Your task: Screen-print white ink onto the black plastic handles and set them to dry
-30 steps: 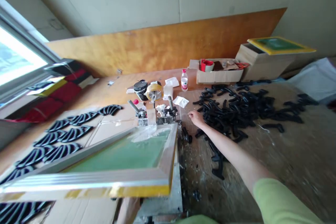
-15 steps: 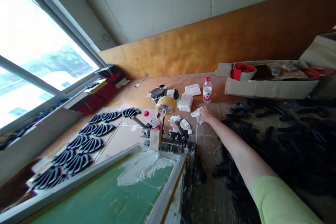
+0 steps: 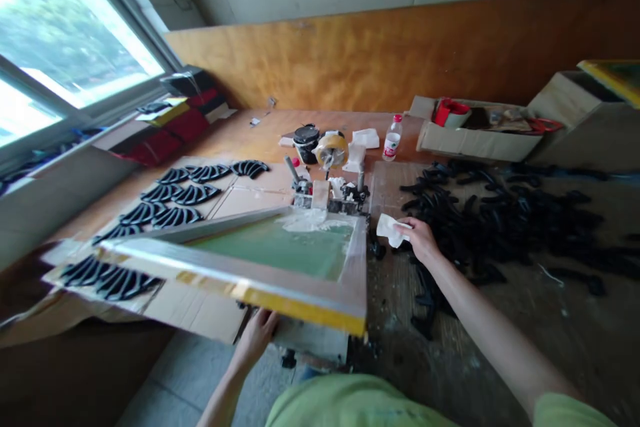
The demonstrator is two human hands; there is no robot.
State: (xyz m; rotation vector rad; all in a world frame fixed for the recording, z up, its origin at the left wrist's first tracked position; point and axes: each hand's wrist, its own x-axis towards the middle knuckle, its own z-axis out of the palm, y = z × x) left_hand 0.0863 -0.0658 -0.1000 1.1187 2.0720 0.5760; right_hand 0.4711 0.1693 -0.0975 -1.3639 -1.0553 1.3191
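Observation:
My right hand pinches a crumpled white tissue above the wooden bench, between the screen frame and the pile of black parts. In front of me a silkscreen frame with a green mesh stands raised at its near end, white ink smeared at the far end. Beneath its near edge is my left hand, close to the printing base; the frame hides its fingers. Hinge clamps hold the frame's far end.
Several black fan-shaped parts lie on cardboard at left. Many curved black parts are heaped at right. Farther back stand a black tub, a tape roll, a bottle and an open carton.
My right hand has drawn back toward me with the tissue. My left hand has come into view below the frame. The camera view has shifted, showing more of the bench's near side.

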